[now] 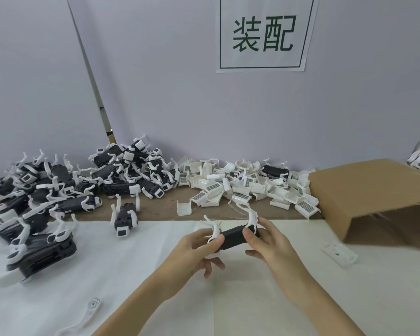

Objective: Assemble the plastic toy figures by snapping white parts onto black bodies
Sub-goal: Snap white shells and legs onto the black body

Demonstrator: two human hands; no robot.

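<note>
Now we are gripping the oblong black plastic toy body (pixel 233 235) in left hand (pixel 197 248) and right hand (pixel 267 241), fingers curled around it, squaring its curved white plastic legs (pixel 251 218) before pressing

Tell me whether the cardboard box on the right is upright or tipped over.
Tipped over. The cardboard box lies on its side, its open mouth facing the camera, a broad brown panel facing up. What is inside cannot be told.

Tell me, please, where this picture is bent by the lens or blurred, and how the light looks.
Head view: the wide lens bends the wall seam and stretches the assembled figures at the left edge; both hands holding the black body look slightly soft; light is even, shadows faint.
</note>
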